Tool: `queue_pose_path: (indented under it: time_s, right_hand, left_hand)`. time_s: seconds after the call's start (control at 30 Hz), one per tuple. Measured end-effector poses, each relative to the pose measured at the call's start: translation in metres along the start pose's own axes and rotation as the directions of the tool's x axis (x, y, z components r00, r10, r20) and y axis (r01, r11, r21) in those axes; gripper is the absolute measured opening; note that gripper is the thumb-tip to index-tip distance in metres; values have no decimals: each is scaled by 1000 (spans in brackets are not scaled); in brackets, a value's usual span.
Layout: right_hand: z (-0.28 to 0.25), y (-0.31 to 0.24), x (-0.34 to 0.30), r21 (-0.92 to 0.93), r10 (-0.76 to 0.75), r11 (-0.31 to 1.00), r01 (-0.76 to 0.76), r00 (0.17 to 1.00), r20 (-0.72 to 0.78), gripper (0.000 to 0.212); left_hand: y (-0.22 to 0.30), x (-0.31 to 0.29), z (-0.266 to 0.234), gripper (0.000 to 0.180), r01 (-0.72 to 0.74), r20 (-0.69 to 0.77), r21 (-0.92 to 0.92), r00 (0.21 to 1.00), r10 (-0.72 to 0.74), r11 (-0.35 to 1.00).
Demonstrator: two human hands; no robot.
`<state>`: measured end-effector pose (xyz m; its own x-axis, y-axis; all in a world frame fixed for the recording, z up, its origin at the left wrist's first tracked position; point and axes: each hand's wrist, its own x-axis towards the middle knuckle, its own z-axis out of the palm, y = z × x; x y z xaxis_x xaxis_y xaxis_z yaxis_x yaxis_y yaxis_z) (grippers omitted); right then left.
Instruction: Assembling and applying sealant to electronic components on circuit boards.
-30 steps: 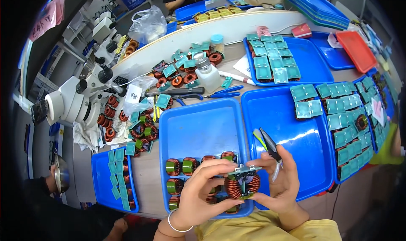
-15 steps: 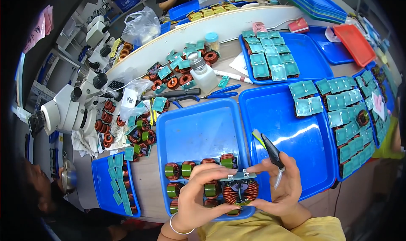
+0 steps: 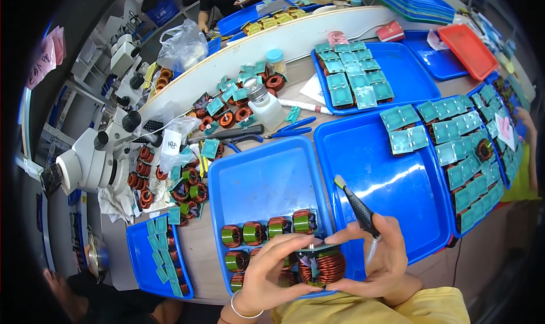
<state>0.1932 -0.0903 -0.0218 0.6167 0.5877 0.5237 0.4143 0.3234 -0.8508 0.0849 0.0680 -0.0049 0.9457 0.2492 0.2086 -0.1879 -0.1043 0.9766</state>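
Note:
Between my two hands, above the near end of the light-blue tray (image 3: 267, 159), is a copper-wound toroidal coil (image 3: 331, 267) with a thin green circuit board edge-on on its top. My left hand (image 3: 267, 273) pinches it from the left, fingers at the board and thumb underneath. From the other side, my right hand (image 3: 389, 258) touches the board with a fingertip and the underside with its thumb. That same hand also keeps a slim brush-like tool (image 3: 360, 207), black and textured with a pale tip and clear tail, tucked between its fingers. Several coils with green tape (image 3: 252, 233) stand in the tray.
Blue trays with board-topped coils stand right (image 3: 462, 148), back (image 3: 380, 51) and left (image 3: 130, 250). Blue-handled pliers (image 3: 289, 129), a clear bottle (image 3: 265, 108) and loose coils (image 3: 227, 119) lie behind. A white microscope (image 3: 91, 159) stands left. Other people sit across and lower left.
The coil has turned in my hands, its board now more edge-on. The tool has rolled, hiding its yellow-green side. The view has shifted slightly. Across the table, a person's arm has come down.

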Motion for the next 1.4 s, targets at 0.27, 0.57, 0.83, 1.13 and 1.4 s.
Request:
queue_pose_path:
  time_s: [0.27, 0.57, 0.83, 1.13, 1.4]
  right_hand:
    - [-1, -3, 6, -66, -86, 994, 91, 993, 77, 106]
    - [7, -7, 2, -101, -65, 993, 64, 998, -15, 91]
    - [15, 0, -1, -48, -189, 981, 187, 980, -59, 75]
    - [16, -10, 1, -56, -88, 995, 83, 992, -95, 76]
    - [14, -16, 10, -80, -31, 997, 21, 993, -115, 75]
  left_hand:
    - [-3, -2, 0, 66, -17, 40, -128, 999, 22, 992]
    - [-4, -6, 1, 68, 22, 83, -280, 997, 2, 960]
    - [-3, -3, 3, 64, 11, 91, -372, 996, 25, 928]
    - [-8, -6, 2, 69, -13, 90, -388, 995, 51, 922]
    - [-7, -10, 1, 71, 33, 58, -395, 998, -11, 918]
